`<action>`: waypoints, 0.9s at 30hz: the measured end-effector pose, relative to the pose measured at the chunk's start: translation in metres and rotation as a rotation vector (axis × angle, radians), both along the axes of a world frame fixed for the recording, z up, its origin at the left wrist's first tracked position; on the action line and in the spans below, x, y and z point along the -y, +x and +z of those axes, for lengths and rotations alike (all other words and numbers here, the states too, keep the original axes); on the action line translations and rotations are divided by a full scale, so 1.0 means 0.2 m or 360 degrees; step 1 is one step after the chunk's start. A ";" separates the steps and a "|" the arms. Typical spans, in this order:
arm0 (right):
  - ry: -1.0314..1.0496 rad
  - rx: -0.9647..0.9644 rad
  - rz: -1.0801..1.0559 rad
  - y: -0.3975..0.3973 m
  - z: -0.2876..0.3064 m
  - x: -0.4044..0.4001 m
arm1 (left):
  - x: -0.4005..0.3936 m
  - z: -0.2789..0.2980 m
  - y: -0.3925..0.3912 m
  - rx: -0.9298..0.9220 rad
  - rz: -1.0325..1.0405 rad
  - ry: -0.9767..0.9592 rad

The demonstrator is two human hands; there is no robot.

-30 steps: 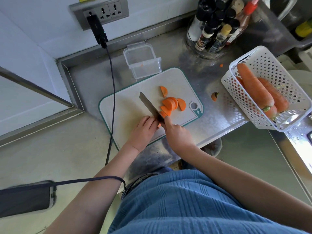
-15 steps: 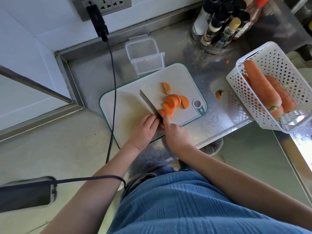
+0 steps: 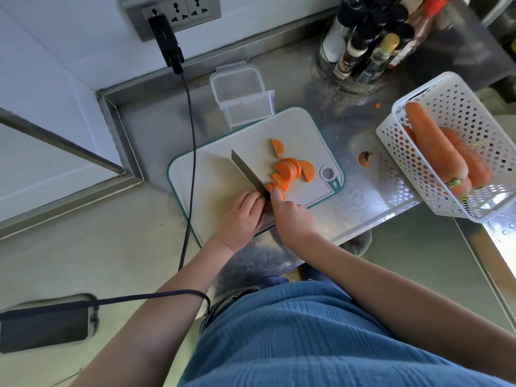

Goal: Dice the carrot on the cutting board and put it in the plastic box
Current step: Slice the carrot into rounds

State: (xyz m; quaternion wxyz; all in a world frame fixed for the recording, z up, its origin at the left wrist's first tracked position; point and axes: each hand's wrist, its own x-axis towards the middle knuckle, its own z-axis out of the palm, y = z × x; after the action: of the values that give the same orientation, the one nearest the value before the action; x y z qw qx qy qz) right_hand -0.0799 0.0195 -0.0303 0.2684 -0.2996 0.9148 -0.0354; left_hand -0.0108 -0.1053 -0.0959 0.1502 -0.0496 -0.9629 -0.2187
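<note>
Several half-moon carrot slices [image 3: 290, 170] lie on the right half of our cutting board [image 3: 212, 177], most of them overlapping in a loose cluster, with one slice apart toward the far edge and another just to the right of the cluster. At the near end of the cluster our knife [image 3: 248, 174] stands with its blade angled away to the left, its edge touching the nearest slices. Our right hand [image 3: 291, 216] is curled around the knife handle, index finger stretched forward along the blade's spine. Our left hand [image 3: 241, 216] sits just beside it, fingers curled down on the board against the left face of the blade; whether they pin a piece of carrot beneath them we cannot tell, as the spot is hidden.

Beyond the far edge of the board, touching it, stands the clear plastic box [image 3: 243, 97], lid off, with a tiny orange bit inside. To the right of the board a cut-off carrot top [image 3: 364, 158] lies on the steel counter [image 3: 363, 196]. Further right a white perforated basket [image 3: 460, 113] holds whole carrots [image 3: 435, 146]. Behind stand bottles in a round holder [image 3: 360, 55]. A black cable [image 3: 191, 152] runs from a wall socket [image 3: 170, 12] across the board's left end.
</note>
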 end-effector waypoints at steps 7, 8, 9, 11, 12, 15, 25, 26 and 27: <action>-0.0122 -0.0062 -0.0065 0.00 0.01 -0.03 | 0.00 0.05 0.02 -0.0064 0.0012 -0.0050; -0.0155 -0.0071 -0.0088 0.01 0.01 -0.04 | 0.01 0.05 0.02 -0.0065 0.0003 -0.0066; -0.0178 -0.0079 -0.0102 0.02 0.01 -0.05 | 0.01 0.05 0.03 -0.0061 -0.0004 -0.0084; -0.0201 -0.0093 -0.0100 0.04 0.01 -0.06 | 0.01 0.04 0.03 -0.0053 -0.0025 -0.0120; -0.0207 -0.0096 -0.0087 0.05 0.02 -0.06 | 0.01 0.04 0.03 -0.0041 -0.0031 -0.0124; -0.0152 -0.0120 -0.0039 0.07 0.01 -0.07 | 0.02 0.04 0.02 0.0004 -0.0027 -0.0109; -0.0006 -0.0170 0.0051 0.09 0.01 -0.06 | 0.03 0.05 0.02 0.0045 -0.0082 -0.0080; -0.0002 -0.0176 0.0050 0.09 0.01 -0.06 | 0.03 0.05 0.01 0.0050 -0.0095 -0.0082; 0.0006 -0.0185 0.0049 0.09 0.00 -0.06 | 0.03 0.05 0.01 0.0053 -0.0103 -0.0083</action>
State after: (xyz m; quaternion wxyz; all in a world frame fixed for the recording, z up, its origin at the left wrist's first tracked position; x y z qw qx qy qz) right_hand -0.0615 0.0317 -0.0296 0.2160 -0.3148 0.9242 -0.0122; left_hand -0.0090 -0.1116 -0.0849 0.1257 -0.0811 -0.9685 -0.1990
